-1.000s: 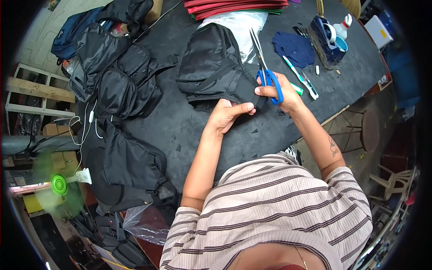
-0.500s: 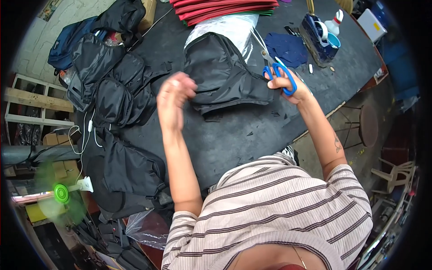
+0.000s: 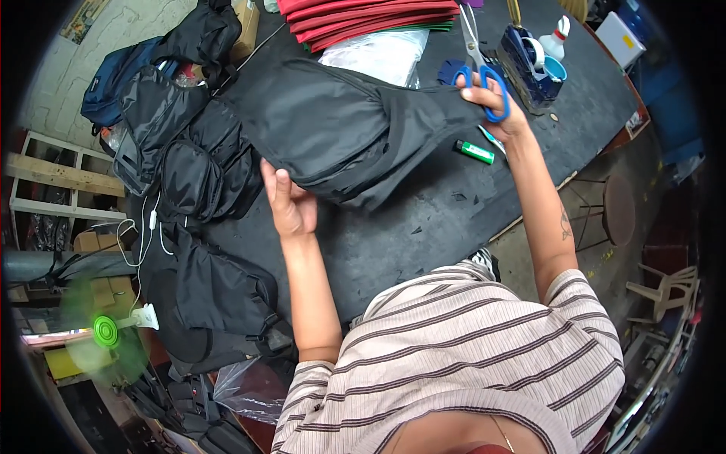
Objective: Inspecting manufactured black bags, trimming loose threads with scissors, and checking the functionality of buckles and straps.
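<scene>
A black backpack (image 3: 325, 125) is raised and tilted over the dark table, its zipped front panel facing up. My right hand (image 3: 503, 106) is closed around blue-handled scissors (image 3: 482, 87), whose blades point away from me. The bag's right end meets the fingers of that hand and appears gripped along with the scissors. At the bag's near left edge is my left hand (image 3: 293, 208), palm upturned and thumb apart; some of its fingertips are hidden by the bag. Under the right wrist lie a green cylindrical piece (image 3: 475, 151) and a slim white-and-teal tool (image 3: 491, 139).
Black bags (image 3: 197, 166) are heaped at the left, with a white cable beside them. Folded red sheets (image 3: 363, 19) and clear plastic (image 3: 374, 57) lie at the back. A tool box (image 3: 529, 68) and spray bottle (image 3: 554, 41) stand back right. A green fan (image 3: 106, 331) spins lower left.
The backpack has risen off the table and shifted left. My right hand has moved up with the scissors, and my left hand has turned palm up by the bag's edge. The green piece is uncovered.
</scene>
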{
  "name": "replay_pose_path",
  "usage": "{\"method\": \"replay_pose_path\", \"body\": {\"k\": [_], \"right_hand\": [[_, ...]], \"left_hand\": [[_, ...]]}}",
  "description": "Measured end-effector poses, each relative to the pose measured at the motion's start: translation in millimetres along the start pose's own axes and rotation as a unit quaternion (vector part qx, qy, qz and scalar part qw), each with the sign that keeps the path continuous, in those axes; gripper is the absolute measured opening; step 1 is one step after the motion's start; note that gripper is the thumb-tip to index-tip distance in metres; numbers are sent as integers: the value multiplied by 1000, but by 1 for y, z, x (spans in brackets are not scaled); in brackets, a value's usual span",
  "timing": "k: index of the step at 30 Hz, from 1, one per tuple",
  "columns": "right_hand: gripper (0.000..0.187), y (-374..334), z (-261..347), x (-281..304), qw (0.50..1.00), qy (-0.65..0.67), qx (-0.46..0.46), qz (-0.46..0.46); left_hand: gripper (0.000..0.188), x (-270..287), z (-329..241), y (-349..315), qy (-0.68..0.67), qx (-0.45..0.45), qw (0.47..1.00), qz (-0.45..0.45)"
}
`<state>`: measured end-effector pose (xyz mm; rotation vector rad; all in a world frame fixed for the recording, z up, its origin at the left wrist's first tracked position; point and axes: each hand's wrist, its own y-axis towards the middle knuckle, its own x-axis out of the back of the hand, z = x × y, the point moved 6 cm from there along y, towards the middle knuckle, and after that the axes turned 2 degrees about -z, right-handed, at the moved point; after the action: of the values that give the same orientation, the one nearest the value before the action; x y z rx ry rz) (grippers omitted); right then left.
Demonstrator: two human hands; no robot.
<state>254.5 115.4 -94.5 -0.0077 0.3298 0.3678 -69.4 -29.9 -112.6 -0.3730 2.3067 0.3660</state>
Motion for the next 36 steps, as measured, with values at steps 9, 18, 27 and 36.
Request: {"method": "replay_pose_path", "body": {"k": [9, 18, 27, 36], "right_hand": [[37, -22, -48, -42, 987, -64, -111, -94], [38, -117, -76, -56, 979, -22, -186, -83], [31, -179, -76, -60, 980, -31, -177, -84], [30, -171, -79, -57, 981, -52, -173, -68]], "left_hand": [[47, 51, 73, -29, -121, 282, 938, -160], [44, -48, 126, -55, -137, 297, 944, -33], [56, -78, 137, -44, 71, 151, 985, -44], [48, -84, 119, -38, 148, 68, 986, -42]]}}
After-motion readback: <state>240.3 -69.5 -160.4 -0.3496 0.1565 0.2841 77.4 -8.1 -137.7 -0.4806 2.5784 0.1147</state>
